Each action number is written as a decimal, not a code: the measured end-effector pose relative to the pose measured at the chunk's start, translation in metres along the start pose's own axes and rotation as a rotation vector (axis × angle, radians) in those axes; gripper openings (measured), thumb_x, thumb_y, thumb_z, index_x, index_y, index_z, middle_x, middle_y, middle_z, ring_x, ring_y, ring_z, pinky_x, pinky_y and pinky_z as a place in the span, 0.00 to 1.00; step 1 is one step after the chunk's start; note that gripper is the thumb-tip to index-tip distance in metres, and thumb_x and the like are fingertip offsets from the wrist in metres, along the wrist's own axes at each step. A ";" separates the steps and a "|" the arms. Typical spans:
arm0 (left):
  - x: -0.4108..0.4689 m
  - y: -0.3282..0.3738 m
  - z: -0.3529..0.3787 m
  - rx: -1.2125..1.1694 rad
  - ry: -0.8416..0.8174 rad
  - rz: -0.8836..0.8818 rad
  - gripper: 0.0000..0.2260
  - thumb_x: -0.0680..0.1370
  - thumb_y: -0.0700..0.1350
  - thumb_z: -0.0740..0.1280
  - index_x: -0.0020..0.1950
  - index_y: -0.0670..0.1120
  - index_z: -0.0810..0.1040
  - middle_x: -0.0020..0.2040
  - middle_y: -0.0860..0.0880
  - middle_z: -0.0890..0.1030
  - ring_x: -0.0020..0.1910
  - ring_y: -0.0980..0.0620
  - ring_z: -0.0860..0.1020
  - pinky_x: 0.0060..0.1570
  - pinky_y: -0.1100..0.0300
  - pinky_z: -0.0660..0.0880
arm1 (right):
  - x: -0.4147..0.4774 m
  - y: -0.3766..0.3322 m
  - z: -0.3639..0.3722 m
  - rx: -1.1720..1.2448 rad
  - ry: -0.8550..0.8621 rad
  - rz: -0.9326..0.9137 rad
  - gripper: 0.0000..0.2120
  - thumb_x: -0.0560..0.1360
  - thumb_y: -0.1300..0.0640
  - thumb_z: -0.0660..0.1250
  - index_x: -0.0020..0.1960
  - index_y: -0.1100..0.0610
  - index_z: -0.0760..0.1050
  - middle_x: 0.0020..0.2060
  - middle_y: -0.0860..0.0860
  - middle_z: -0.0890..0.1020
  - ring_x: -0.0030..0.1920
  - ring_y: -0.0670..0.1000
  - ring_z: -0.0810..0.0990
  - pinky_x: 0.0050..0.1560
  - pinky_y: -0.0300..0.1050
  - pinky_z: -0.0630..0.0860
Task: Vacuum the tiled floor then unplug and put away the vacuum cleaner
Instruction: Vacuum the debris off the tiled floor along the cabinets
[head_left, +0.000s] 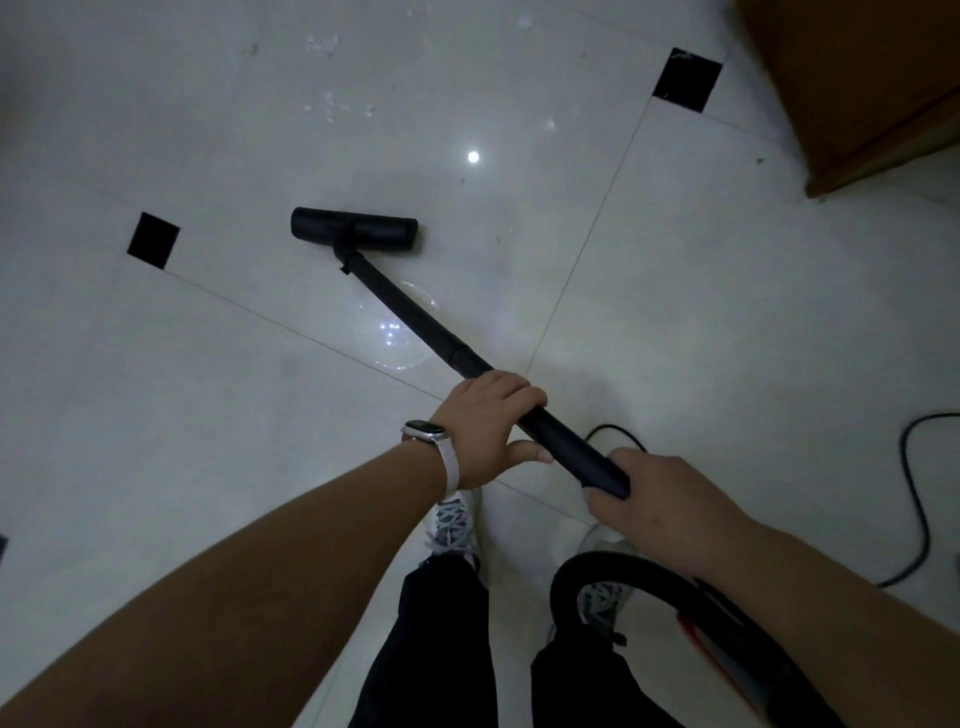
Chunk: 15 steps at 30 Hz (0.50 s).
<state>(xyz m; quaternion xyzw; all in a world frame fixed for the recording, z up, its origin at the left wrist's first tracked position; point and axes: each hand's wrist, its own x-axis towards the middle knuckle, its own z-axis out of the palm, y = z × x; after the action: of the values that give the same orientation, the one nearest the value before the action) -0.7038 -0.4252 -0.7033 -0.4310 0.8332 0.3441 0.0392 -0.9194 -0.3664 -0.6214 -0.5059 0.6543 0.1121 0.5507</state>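
The left grip (488, 421) curls over the black vacuum wand (410, 312) partway along it, and the right grip (660, 499) wraps the wand's near end. At the wand's far end, the floor head (355, 228) rests flat on the tiled floor (208, 130). White specks (327, 104) lie beyond that end. A black cord (919, 493) loops to the right of the wand.

I see a pale glossy tiled floor (675, 291) with black inset squares (154, 240) at 10 and 1 o'clock. The vacuum floor head (355, 228) sits flat on it at 11. White crumbs (327, 104) lie at 12, a black cord (917, 499) at 3, and a wooden cabinet (857, 88) base at 2.
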 end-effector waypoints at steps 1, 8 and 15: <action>-0.003 -0.003 -0.001 0.000 0.001 -0.011 0.25 0.72 0.65 0.66 0.62 0.50 0.74 0.58 0.50 0.77 0.59 0.49 0.72 0.58 0.52 0.71 | 0.001 -0.003 0.002 -0.010 -0.001 -0.005 0.13 0.75 0.43 0.66 0.39 0.49 0.69 0.33 0.50 0.78 0.34 0.52 0.79 0.33 0.44 0.71; -0.021 -0.014 -0.006 -0.020 0.001 -0.071 0.26 0.72 0.65 0.67 0.62 0.50 0.74 0.60 0.50 0.76 0.61 0.49 0.72 0.58 0.52 0.71 | 0.007 -0.022 0.008 -0.071 -0.025 -0.018 0.13 0.75 0.42 0.64 0.41 0.51 0.70 0.36 0.52 0.80 0.37 0.54 0.81 0.40 0.51 0.78; -0.022 -0.020 -0.010 -0.047 0.007 -0.081 0.25 0.72 0.64 0.68 0.62 0.49 0.74 0.59 0.49 0.76 0.60 0.48 0.72 0.58 0.51 0.71 | 0.012 -0.032 0.008 -0.098 -0.034 -0.014 0.14 0.76 0.43 0.64 0.38 0.49 0.67 0.34 0.51 0.78 0.33 0.52 0.78 0.35 0.46 0.73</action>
<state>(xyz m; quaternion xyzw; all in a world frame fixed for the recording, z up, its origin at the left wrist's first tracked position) -0.6730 -0.4236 -0.6984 -0.4665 0.8069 0.3601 0.0402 -0.8884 -0.3818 -0.6212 -0.5348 0.6350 0.1487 0.5373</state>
